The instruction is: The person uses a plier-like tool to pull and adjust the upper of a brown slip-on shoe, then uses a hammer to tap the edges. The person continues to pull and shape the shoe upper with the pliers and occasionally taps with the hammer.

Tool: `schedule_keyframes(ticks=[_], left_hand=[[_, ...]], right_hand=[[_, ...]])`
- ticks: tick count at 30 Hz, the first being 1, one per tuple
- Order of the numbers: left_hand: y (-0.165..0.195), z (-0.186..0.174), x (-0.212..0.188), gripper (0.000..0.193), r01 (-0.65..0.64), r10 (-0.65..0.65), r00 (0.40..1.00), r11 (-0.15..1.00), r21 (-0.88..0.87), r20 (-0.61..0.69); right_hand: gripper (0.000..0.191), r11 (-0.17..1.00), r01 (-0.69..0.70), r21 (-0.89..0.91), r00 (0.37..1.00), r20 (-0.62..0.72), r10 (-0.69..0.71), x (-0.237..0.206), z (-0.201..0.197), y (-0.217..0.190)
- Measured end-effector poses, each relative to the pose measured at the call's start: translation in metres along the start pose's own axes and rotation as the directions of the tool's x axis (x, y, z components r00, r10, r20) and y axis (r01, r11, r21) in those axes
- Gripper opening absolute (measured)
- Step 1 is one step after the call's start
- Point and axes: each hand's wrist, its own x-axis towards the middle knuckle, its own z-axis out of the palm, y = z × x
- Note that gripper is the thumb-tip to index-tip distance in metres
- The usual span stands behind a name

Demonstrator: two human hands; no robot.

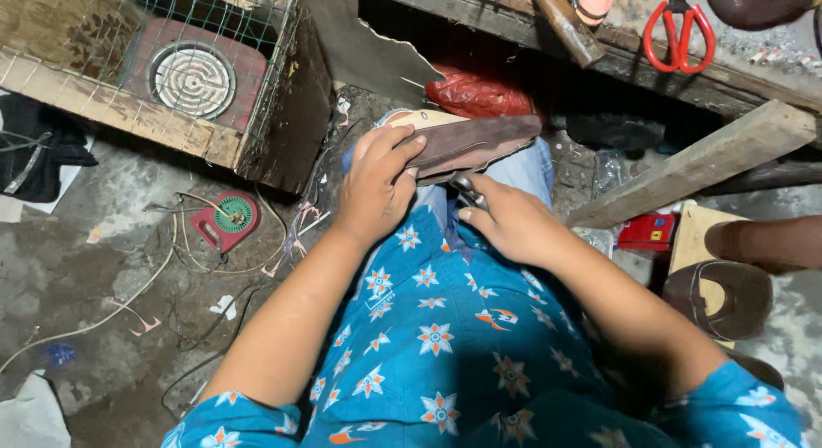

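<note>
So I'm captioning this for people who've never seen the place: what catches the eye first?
The two hands at the centre: the left hand presses a brown shoe piece on the lap, while the right hand grips a dark metal tool beneath it. Next, the red scissors on the bench at top right, and the round coil stove behind mesh at top left.

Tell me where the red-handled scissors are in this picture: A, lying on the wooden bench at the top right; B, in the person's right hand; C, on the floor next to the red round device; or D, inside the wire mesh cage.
A: the red-handled scissors lie on the wooden bench at the top right, well away from both hands; the right hand holds a dark metal tool instead.
</note>
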Motion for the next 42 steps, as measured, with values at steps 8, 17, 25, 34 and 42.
schedule_keyframes(ticks=[8, 17, 25, 34, 42], left_hand=[[0.003, 0.003, -0.007, 0.041, -0.001, 0.001, 1.000, 1.000, 0.016, -0.022], [0.000, 0.004, -0.010, 0.044, 0.014, -0.014, 1.000, 1.000, -0.025, -0.015], [-0.004, -0.005, -0.003, 0.059, 0.014, -0.013, 0.997, 1.000, -0.012, 0.080], [-0.015, -0.003, 0.028, 0.055, 0.169, -0.223, 0.907, 0.970, 0.176, 0.358], [-0.017, 0.002, 0.035, 0.055, 0.110, -0.184, 0.917, 0.970, 0.218, 0.354]], right_hand=[[0.045, 0.991, 0.074, -0.113, 0.996, -0.043, -0.079, 0.020, 0.008, -0.019], [0.027, 0.983, 0.016, -0.183, 0.998, -0.054, -0.027, 0.007, 0.018, -0.026], [0.028, 0.965, -0.078, -0.252, 0.997, -0.003, 0.080, 0.027, 0.034, -0.024], [0.030, 0.956, -0.081, -0.281, 0.996, 0.023, 0.091, 0.039, 0.034, -0.023], [0.019, 0.903, -0.034, -0.427, 0.996, -0.084, -0.002, 0.024, 0.012, -0.002]])
